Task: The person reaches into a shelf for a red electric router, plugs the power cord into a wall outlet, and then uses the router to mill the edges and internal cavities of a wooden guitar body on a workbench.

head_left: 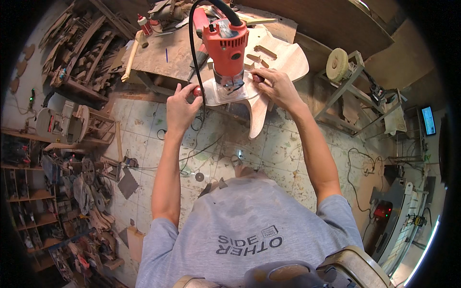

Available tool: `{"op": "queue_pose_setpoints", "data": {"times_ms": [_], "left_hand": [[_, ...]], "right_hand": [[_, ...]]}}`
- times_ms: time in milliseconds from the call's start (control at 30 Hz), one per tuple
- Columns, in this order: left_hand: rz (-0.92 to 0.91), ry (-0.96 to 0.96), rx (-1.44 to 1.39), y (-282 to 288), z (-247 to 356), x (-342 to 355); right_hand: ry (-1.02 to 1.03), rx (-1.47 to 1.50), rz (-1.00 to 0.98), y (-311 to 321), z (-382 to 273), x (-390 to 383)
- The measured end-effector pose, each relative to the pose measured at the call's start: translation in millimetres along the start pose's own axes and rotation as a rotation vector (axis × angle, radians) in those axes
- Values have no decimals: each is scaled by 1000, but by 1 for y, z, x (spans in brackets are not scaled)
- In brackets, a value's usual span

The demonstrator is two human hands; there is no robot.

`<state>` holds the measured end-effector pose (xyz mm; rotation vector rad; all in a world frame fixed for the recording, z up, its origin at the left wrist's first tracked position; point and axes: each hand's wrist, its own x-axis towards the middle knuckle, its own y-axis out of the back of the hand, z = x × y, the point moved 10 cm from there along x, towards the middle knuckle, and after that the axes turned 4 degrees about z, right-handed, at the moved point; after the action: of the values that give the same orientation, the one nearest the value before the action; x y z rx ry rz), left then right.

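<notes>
A red handheld wood router [229, 53] stands upright on a pale wooden guitar body [293, 57] with routed cavities. Its flat base plate [218, 98] carries a round dark-red knob on either side. My left hand [181, 109] pinches the left knob [197, 91] between thumb and fingers. On the other side, my right hand [278, 89] is closed round the right knob [258, 78]. One curved horn of the body [258, 117] juts out past the near edge of the workbench. The router bit and the wood right under the base are hidden.
The wooden workbench [168, 57] bears a glue bottle [144, 24], a blue pen [167, 55] and a wooden stick [129, 60]. A black hose [225, 10] and a cable rise from the router. To the right is a buffing wheel [337, 65] on a metal stand. Cables cross the tiled floor [216, 158].
</notes>
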<state>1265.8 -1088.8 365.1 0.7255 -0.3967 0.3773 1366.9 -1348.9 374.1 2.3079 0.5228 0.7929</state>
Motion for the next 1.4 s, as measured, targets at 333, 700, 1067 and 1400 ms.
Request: {"op": "queue_pose_setpoints", "data": {"times_ms": [333, 700, 1067, 1400], "left_hand": [[84, 21, 73, 1, 29, -38], [-52, -65, 29, 1, -11, 13], [0, 2, 110, 4, 13, -19], [107, 54, 117, 0, 37, -51]], "right_hand": [[20, 40, -84, 4, 0, 1], [21, 1, 47, 1, -10, -3], [31, -22, -16, 1, -5, 1], [36, 45, -94, 5, 0, 4]]}}
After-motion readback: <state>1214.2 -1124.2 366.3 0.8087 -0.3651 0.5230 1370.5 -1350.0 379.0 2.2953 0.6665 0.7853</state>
